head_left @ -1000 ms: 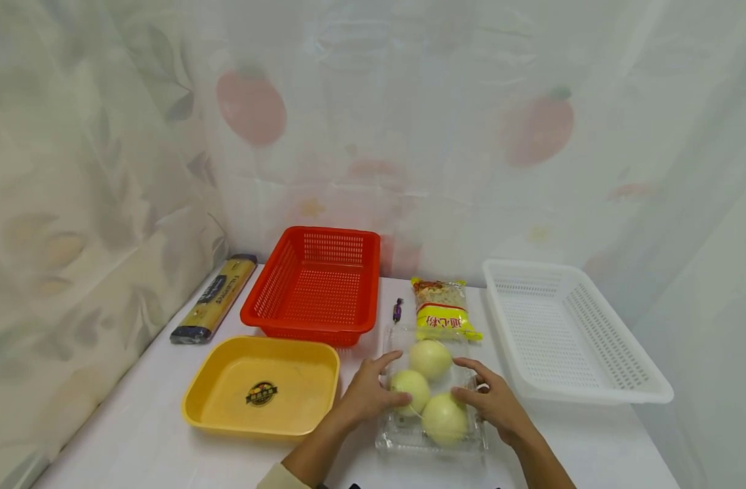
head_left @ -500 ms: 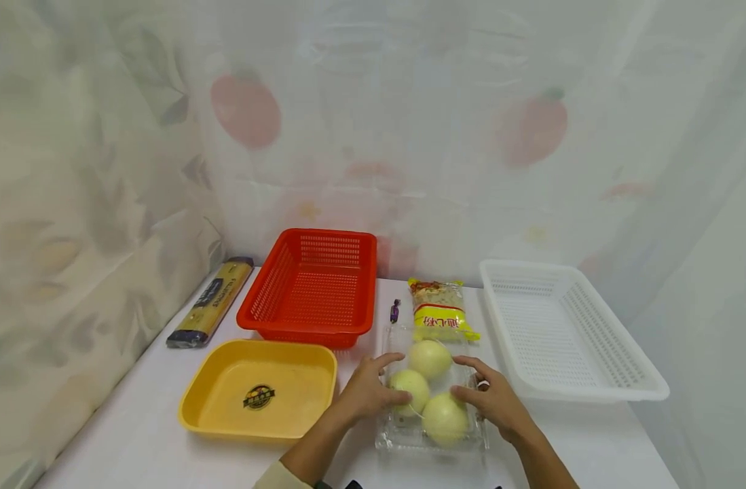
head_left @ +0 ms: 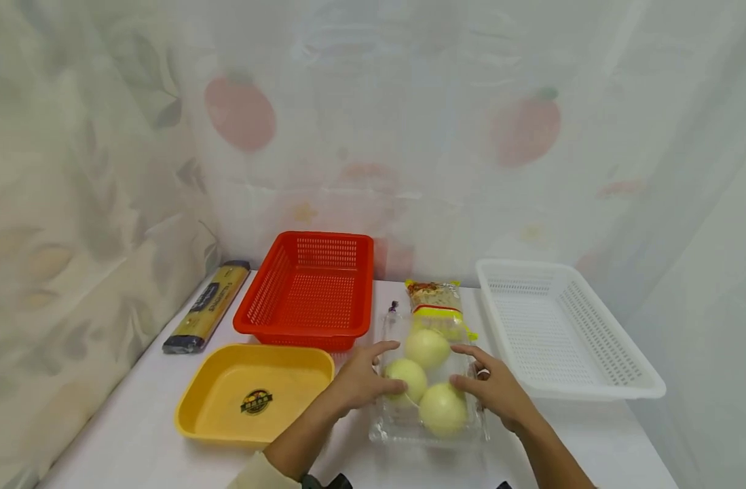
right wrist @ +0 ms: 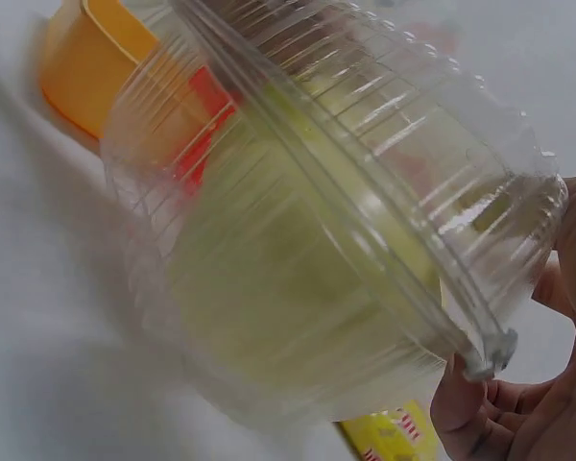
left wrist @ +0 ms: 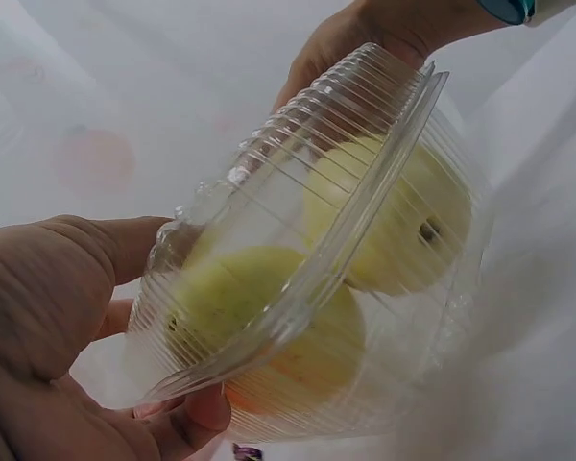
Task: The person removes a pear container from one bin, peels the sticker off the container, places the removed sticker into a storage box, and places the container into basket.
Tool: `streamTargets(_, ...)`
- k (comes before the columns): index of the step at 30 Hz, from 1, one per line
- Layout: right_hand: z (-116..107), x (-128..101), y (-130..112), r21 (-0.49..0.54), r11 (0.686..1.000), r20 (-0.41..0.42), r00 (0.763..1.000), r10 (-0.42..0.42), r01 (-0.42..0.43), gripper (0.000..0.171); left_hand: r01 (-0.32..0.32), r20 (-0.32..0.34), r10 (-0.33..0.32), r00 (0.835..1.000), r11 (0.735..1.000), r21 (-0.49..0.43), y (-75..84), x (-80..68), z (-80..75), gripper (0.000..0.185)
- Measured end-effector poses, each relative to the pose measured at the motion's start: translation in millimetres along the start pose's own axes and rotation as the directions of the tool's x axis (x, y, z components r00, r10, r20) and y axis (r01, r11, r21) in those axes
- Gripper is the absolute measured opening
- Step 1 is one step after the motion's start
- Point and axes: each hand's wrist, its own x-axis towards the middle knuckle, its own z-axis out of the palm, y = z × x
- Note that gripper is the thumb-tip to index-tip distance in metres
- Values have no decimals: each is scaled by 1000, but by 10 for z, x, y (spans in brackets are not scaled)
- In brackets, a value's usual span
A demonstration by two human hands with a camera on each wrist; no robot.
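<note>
I had both hands on the clear clamshell box, which sat on the white table near the front edge, at about six o'clock from the red basket and directly in front of me. Its long axis ran from six to twelve o'clock, away from my body, with three pale round fruits inside, one toward the far end and two nearer me.

My left hand gripped the box from its nine o'clock side, thumb and fingers curled onto the ribbed lid. My right hand gripped it from three o'clock, fingers pinching the rim at the corner. So the box lay squarely between the two hands, neither one nearer than the other, and the grip ran across the short axis.

In the wrist views the box looked tilted, and its far end seemed raised off the table, though the blur there kept me from being sure.

The yellow tray lay at nine o'clock from the box, just past my left hand. The white basket stood at about two o'clock, beyond my right hand. The yellow noodle packet lay at twelve o'clock, touching or just behind the far end of the box.
</note>
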Motion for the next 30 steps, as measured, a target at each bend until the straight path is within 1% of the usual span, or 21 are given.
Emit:
streamTargets(2, -10, 4, -67, -10, 1000, 14, 1000, -19, 19, 59, -9, 7, 9, 1000, 1000, -3, 62, 1, -58, 67)
streamTargets(9, -57, 39, -335, -65, 995, 70, 995, -74, 78, 59, 10, 62, -8, 998, 1000, -29, 289, 16, -276, 70)
streamTargets(13, -70, 87, -486, -120, 987, 73, 993, -96, 104, 58, -15, 90, 19, 996, 999, -36, 395, 49, -418, 69)
streamTargets(15, -74, 113, -556, -140, 984, 66, 992, -104, 112, 58, -17, 98, 22, 995, 999, -48, 454, 64, -492, 69)
streamTargets(20, -63, 174, -732, -163, 980, 57, 993, -106, 114, 56, -9, 92, 12, 996, 1000, -29, 565, 108, -665, 69)
streamTargets(25, -40, 272, -897, -174, 976, 66, 990, -122, 132, 56, 11, 68, -13, 998, 999, 30, 663, 145, -835, 67)
streamTargets(28, -19, 346, -989, -178, 975, 60, 990, -125, 134, 56, 41, 63, -42, 997, 999, 26, 721, 165, -933, 69)
streamTargets(30, 2, 397, -1046, -174, 976, 59, 991, -123, 132, 55, 54, 66, -53, 996, 999, -2, 750, 177, -1004, 70)
